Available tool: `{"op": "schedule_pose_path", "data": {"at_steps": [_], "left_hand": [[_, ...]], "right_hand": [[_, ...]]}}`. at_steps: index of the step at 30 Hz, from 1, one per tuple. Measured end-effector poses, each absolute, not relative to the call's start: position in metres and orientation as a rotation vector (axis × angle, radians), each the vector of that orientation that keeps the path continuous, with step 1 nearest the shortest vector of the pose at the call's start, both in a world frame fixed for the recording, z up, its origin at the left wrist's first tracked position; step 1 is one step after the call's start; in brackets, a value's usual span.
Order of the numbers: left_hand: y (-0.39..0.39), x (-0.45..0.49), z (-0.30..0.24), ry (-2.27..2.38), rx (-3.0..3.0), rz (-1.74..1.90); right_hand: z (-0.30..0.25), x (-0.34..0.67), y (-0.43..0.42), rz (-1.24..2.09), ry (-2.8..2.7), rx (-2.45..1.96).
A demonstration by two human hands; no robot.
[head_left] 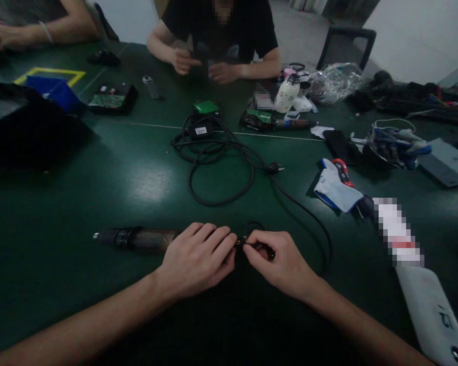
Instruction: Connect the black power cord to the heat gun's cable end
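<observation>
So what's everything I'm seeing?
Electric screwdrivers: 2, brown, one near, one far
Cable: 1, black, middle
Circuit boards: 3 or more, green, far side
Bin: 1, blue, far left
Glove: 1, blue and white, right
Plastic wrap: 1, clear, far right
Chair: 1, black, far right
Device: 1, white, lower right
Other clutter: uncountable, mixed, right
Table: 1, green, throughout
Coworkers: 2, one in black, far side
Left hand: 1, bare, on screwdriver
Right hand: 1, bare, pinching cable

A dark green bench (80,203) is filling most of the view, its top reflecting a soft patch of light (150,182). Beyond it, a grey floor (292,35) is showing and a black-framed chair (343,48) is standing by the far edge. A pale wall (427,40) is rising at upper right.
</observation>
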State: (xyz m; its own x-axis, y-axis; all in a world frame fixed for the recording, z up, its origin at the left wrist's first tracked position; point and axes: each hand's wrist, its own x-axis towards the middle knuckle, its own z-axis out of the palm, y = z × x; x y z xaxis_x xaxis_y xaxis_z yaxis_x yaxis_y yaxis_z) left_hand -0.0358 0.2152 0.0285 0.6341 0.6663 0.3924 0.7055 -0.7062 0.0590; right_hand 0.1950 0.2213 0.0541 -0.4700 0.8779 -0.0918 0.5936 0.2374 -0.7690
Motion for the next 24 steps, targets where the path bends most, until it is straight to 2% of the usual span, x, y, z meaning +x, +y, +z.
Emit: {"op": "schedule_pose_path", "data": {"at_steps": [4,12,24], "left_hand": [[0.217,-0.038,0.030,-1.154,-2.764,-0.597],[0.215,-0.040,0.031,-1.108,-2.759,-0.637],[0.214,-0.041,0.030,-1.099,-2.762,-0.665]], "right_hand": [[0.056,0.192,0.223,1.056,-2.191,-1.397],[0.051,0.203,0.225,0.981,-2.388,-1.190],[0.041,0.202,0.220,0.724,-2.513,-1.182]]}}
